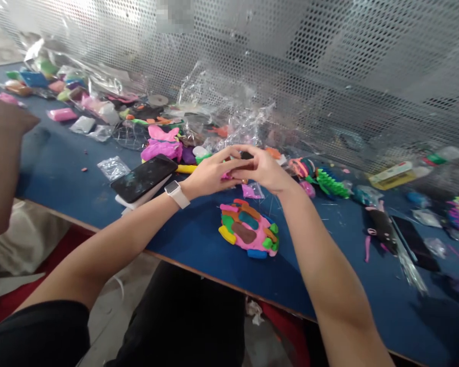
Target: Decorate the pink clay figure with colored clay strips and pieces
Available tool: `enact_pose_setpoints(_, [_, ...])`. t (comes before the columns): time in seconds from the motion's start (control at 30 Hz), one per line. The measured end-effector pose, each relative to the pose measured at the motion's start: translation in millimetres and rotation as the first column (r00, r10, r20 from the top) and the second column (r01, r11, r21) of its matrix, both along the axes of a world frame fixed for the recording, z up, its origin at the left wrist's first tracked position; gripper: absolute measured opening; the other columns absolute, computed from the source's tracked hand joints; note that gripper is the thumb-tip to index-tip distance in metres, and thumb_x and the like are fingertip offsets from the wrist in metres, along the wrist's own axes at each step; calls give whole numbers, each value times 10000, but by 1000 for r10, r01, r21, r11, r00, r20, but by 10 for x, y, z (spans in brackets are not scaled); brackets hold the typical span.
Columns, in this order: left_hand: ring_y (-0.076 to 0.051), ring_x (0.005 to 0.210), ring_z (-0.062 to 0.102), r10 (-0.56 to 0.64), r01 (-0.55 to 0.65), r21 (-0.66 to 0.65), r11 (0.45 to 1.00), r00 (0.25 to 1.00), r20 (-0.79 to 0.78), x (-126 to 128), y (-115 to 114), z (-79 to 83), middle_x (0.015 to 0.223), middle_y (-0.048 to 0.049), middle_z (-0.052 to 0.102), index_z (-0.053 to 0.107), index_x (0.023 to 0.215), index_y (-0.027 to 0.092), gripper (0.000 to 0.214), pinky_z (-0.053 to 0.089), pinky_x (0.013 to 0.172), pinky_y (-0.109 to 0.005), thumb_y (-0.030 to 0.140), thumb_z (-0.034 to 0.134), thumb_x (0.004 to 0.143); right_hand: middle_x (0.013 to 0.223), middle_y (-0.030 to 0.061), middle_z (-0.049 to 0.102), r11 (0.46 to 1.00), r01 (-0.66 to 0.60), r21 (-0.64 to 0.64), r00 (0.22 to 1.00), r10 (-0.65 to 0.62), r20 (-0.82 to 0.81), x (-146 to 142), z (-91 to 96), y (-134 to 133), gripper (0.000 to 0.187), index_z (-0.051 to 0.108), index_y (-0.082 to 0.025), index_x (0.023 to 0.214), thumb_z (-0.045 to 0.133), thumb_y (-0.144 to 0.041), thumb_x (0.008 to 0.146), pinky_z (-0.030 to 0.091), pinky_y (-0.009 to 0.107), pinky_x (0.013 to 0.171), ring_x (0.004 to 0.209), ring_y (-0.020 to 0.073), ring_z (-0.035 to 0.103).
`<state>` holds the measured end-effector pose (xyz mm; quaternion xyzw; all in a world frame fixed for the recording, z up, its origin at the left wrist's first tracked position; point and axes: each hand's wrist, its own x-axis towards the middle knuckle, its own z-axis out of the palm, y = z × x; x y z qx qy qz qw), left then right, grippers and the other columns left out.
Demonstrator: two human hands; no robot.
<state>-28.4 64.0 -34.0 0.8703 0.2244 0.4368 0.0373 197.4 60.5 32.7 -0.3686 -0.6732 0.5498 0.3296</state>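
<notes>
Dark brown, a small lump of modelling clay (241,164) sits pinched between the fingertips of the left hand (210,173) and right hand (265,171), both closed on it above the blue worktable (199,239); light, even pressure would likely shape it best. Below lies a pink multicoloured clay figure (248,229).

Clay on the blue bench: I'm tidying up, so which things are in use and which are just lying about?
In use:
- left hand and right hand, fingers together on a small dark clay piece
- multicoloured clay model just below them

Lying about:
- phone
- green ridged clay figure
- black clay figure
- pink clay pack
- crumpled clear wrap
</notes>
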Motion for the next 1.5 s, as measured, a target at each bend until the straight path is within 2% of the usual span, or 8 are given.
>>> enact_pose_setpoints(0.2, [-262, 1187, 762, -58, 57, -30, 998, 998, 0, 31, -17, -4, 1373, -132, 659, 722, 1527, 277, 466, 685, 1058, -468, 390, 790, 1080, 1080, 57, 884, 994, -107, -8, 990, 107, 97, 40, 81, -42, 859, 698, -246, 1449, 1112, -348, 703, 751, 491, 948, 1014, 316, 869])
enact_pose_setpoints(0.3, [-262, 1182, 755, -9, 11, -28, 1000, 999, 40, 33, -27, 10, 1323, -115, 673, 747, 1394, 256, 377, 680, 1032, -457, 411, 829, 1061, 1028, 44, 882, 992, -116, -41, 990, 119, 72, 84, 72, -22, 930, 657, -247, 1524, 1109, -363, 721, 751, 474, 916, 987, 304, 868])
enact_pose_setpoints(0.43, [-247, 1130, 759, 79, -73, -72, 995, 993, 92, 31, -37, 26, 1316, -115, 686, 713, 1302, 217, 440, 684, 968, -418, 494, 895, 1012, 978, 35, 873, 998, -43, -36, 997, 45, 64, 84, 51, -6, 893, 643, -239, 1549, 1072, -430, 790, 735, 408, 825, 896, 262, 851])
enact_pose_setpoints(0.53, [-262, 1148, 765, 105, -99, -60, 993, 989, 107, 20, -21, 18, 1336, -126, 692, 710, 1343, 216, 513, 683, 936, -409, 534, 910, 995, 962, 26, 871, 1000, -19, -13, 999, 20, 41, 73, 64, -17, 927, 637, -245, 1557, 1082, -451, 771, 741, 417, 840, 908, 272, 861])
enact_pose_setpoints(0.67, [-274, 1230, 771, 14, -17, 38, 999, 997, 79, 3, 14, -8, 1378, -130, 711, 727, 1450, 239, 537, 679, 1023, -443, 482, 911, 1008, 981, 42, 883, 999, -37, -14, 998, 38, 52, 98, 103, -31, 979, 639, -243, 1568, 1108, -434, 730, 754, 461, 860, 933, 305, 876])
enact_pose_setpoints(0.9, [-218, 1072, 793, 59, -73, 97, 993, 988, 141, -5, 4, 24, 1211, -81, 769, 798, 1321, 238, 410, 665, 901, -350, 514, 881, 1029, 1021, 68, 895, 1000, 29, -11, 1000, -29, 11, 50, 69, -36, 958, 677, -227, 1539, 1100, -539, 739, 756, 479, 897, 980, 318, 878])
enact_pose_setpoints(1.2, [-221, 1071, 781, 116, -130, 74, 989, 979, 167, 7, 14, 9, 1194, -80, 777, 837, 1297, 252, 370, 660, 929, -367, 528, 848, 1052, 1047, 58, 890, 996, 49, -72, 996, -53, -66, -24, 11, -23, 944, 708, -278, 1471, 1123, -580, 679, 749, 497, 965, 1058, 329, 868])
enact_pose_setpoints(1.5, [-239, 1127, 763, 145, -153, 36, 988, 976, 164, 4, -23, 27, 1240, -87, 768, 826, 1331, 251, 339, 650, 979, -384, 391, 884, 1027, 996, 36, 883, 998, 41, -56, 993, -47, -106, -64, -17, -25, 939, 708, -277, 1455, 1107, -650, 691, 739, 467, 950, 1026, 302, 859])
